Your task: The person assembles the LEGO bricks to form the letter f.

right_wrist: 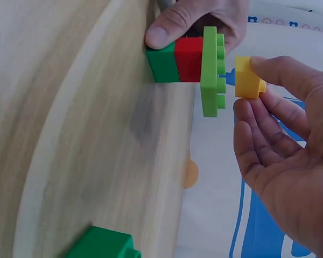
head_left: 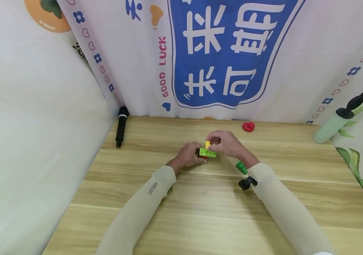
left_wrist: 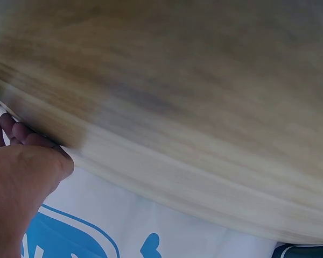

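Note:
In the head view my left hand (head_left: 189, 155) steadies a small stack of toy building bricks from its left side. The right wrist view shows that stack: a dark green brick (right_wrist: 162, 67) at the bottom with the left thumb on it, a red brick (right_wrist: 189, 60) above, then a wide light green plate (right_wrist: 209, 72) with its studs up. Just above those studs, my right hand (head_left: 227, 143) pinches a yellow brick (right_wrist: 246, 78) between thumb and fingers; a narrow gap separates it from the plate. The left wrist view catches only part of the left hand (left_wrist: 27, 172).
A loose green brick (head_left: 241, 167) lies near the right forearm. Toward the back stand or lie a black microphone (head_left: 121, 127) at left, a small red object (head_left: 248, 126), and a pale green hand pump (head_left: 331, 125) at right. A printed cloth (head_left: 156, 63) hangs behind the wooden table (head_left: 194, 212).

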`<state>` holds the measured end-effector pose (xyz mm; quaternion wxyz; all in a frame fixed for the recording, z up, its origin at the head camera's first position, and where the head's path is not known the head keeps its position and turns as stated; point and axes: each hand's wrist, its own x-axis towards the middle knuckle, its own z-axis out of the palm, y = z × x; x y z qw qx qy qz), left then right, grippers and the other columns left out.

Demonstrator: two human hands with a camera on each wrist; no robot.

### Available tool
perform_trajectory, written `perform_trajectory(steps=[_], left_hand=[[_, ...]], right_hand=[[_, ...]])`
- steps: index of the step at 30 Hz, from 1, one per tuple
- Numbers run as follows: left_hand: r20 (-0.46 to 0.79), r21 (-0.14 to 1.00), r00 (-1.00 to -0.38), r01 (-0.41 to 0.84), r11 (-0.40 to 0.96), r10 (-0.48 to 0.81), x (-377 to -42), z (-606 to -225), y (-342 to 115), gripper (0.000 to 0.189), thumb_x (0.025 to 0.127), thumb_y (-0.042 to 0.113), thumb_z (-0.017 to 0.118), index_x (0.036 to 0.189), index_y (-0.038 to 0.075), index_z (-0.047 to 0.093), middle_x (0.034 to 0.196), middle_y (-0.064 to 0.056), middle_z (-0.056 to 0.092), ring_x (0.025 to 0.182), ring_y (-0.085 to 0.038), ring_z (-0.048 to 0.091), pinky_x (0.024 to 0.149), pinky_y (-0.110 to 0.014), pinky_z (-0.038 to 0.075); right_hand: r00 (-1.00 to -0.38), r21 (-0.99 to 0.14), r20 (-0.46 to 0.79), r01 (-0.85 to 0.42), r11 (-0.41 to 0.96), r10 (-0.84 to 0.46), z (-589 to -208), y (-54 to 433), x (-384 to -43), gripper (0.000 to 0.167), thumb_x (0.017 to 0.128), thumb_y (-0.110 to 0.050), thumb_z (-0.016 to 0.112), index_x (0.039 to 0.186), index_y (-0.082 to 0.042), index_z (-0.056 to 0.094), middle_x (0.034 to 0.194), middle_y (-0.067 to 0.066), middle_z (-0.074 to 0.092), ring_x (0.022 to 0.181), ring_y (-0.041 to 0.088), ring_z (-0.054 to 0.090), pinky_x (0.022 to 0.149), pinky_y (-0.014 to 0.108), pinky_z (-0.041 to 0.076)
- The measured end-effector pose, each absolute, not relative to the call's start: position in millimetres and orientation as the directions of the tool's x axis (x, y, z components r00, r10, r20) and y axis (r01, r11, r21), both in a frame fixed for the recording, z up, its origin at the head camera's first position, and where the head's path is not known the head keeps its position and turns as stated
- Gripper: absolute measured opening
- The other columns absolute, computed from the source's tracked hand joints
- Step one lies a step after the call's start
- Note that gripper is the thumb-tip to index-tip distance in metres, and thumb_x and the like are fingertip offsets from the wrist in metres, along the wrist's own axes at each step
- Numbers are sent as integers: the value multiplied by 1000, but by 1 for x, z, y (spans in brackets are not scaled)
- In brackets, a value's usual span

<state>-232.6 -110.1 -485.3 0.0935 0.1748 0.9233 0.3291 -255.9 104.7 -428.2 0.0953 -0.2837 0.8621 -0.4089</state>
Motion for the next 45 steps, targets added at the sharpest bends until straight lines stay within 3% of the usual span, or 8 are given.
perform_trajectory(steps=[12, 21, 32, 45], left_hand=[[-46, 627, -917, 282, 726, 396, -232, -485, -109, 34, 88, 28, 92, 109, 8, 75, 109, -8, 72, 97, -17, 60, 89, -33, 51], [-52, 636, -922, 265, 724, 383, -232, -486, -108, 32, 88, 27, 92, 106, 7, 74, 109, -8, 71, 96, -16, 58, 88, -32, 48], [-40, 641, -922, 272, 717, 386, -233, -486, -109, 31, 87, 26, 92, 103, 7, 73, 109, -9, 72, 94, -17, 59, 86, -32, 51], [-20, 621, -919, 297, 726, 393, -233, -487, -109, 32, 86, 27, 93, 99, 6, 73, 104, -9, 71, 89, -15, 56, 81, -29, 47]], right_hand=[[-802, -743, 44, -425, 517, -596, -436, 101, -253, 28, 90, -7, 84, 117, -3, 77, 113, 13, 78, 104, 25, 73, 99, 46, 61], [-802, -728, 47, -436, 530, -595, -437, 100, -249, 29, 90, -9, 87, 116, -2, 78, 111, 14, 78, 101, 26, 74, 93, 43, 61], [-832, -704, 58, -426, 568, -552, -437, 98, -246, 27, 88, -10, 89, 113, -6, 81, 110, 11, 78, 102, 26, 73, 93, 45, 59], [-846, -750, 74, -396, 529, -529, -449, 102, -245, 25, 89, -7, 85, 114, -9, 80, 113, 12, 76, 109, 30, 70, 96, 50, 56]])
